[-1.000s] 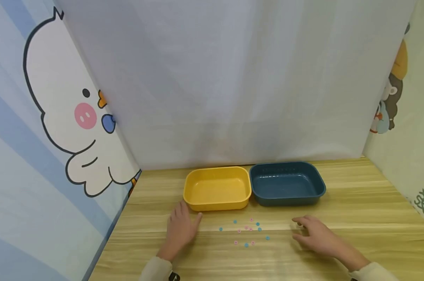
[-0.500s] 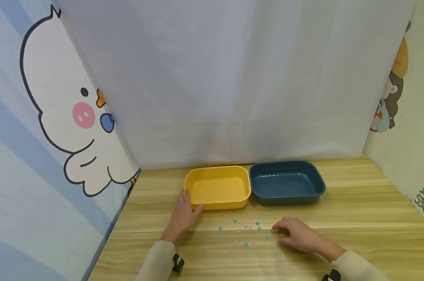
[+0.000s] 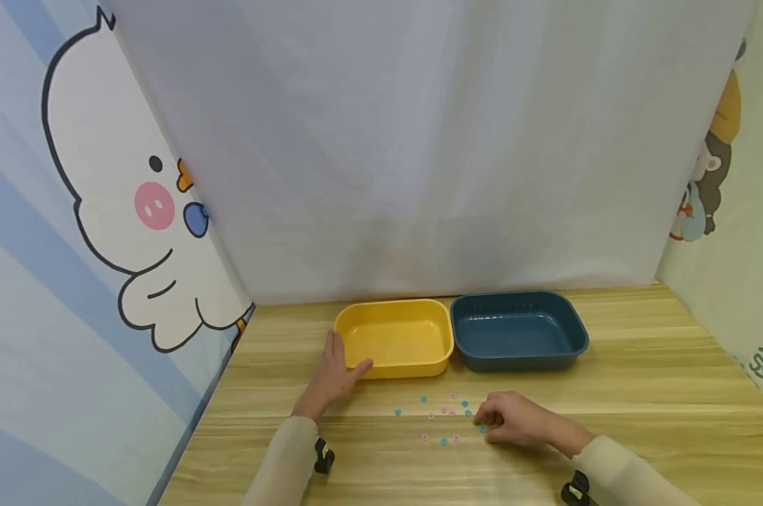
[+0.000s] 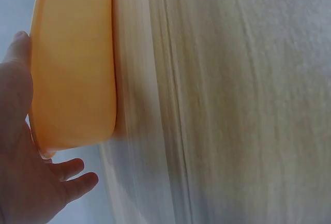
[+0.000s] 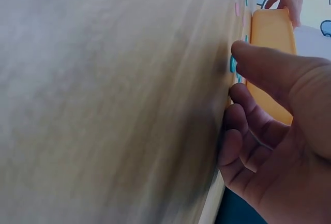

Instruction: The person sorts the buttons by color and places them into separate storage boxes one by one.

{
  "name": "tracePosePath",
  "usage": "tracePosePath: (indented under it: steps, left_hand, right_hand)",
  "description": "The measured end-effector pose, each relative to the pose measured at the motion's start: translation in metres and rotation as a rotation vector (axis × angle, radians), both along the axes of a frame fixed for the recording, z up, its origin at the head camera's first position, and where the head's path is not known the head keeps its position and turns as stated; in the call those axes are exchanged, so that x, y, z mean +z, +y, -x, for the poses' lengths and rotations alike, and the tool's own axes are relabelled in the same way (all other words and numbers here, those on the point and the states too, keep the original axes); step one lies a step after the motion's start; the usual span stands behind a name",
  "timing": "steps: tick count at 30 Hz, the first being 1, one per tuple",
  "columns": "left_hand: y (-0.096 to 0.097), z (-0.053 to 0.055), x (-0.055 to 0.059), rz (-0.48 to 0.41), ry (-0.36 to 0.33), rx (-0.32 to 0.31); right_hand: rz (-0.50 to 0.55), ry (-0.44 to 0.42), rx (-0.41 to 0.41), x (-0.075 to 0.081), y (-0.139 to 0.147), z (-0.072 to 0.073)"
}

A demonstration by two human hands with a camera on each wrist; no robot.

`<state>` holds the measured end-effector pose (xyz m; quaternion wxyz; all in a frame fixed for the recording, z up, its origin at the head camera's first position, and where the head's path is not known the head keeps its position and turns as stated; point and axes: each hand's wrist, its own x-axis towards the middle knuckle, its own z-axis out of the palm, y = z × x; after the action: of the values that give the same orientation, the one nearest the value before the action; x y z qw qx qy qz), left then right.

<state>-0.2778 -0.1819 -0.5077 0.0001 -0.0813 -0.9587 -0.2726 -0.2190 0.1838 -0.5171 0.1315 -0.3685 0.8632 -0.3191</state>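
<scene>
My left hand (image 3: 331,376) rests at the near left corner of a yellow plastic tray (image 3: 394,344). Its fingers lie along the short end, and the thumb reaches along the front wall (image 4: 77,79). Several small pink and blue ring-shaped beads lie scattered on the wood-grain table (image 3: 388,471). Low over the table, my right hand (image 3: 514,420) is beside the rightmost blue bead (image 3: 482,429). In the right wrist view the thumb and index finger (image 5: 240,93) are parted around a bead (image 5: 232,63), with the other fingers curled under.
A dark blue tray (image 3: 520,341) stands right beside the yellow one. A pale curtain (image 3: 419,154) hangs behind both. Printed cloth walls (image 3: 103,211) enclose the left and right sides.
My right hand has moved left, from right of the beads to the rightmost blue one, its fingers curling more. My left hand has moved up against the yellow tray's corner.
</scene>
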Motion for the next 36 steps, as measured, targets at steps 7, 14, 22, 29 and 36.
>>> tracePosePath:
  steps: [7,14,22,29,36]
  left_hand:
    - [0.0011,0.0015,-0.0003,-0.012,-0.011,0.020]
    - [0.0007,0.0052,-0.0009,-0.016,-0.003,0.027]
    - [0.0002,0.0003,-0.0032,-0.001,-0.023,0.032]
    - [0.0004,-0.0013,-0.0029,-0.028,-0.021,0.041]
    - [0.0009,-0.0008,-0.0038,-0.019,-0.027,0.044]
  right_hand:
    - [0.009,0.003,-0.002,-0.0009,-0.0017,0.0043]
    - [0.027,0.044,-0.016,-0.0022,-0.0026,0.0079]
    - [0.068,0.064,0.008,-0.0059,-0.0032,0.0047]
    - [0.075,0.045,-0.007,-0.0053,-0.0026,0.0039]
    - [0.065,0.010,-0.006,-0.0025,-0.0028,0.0037]
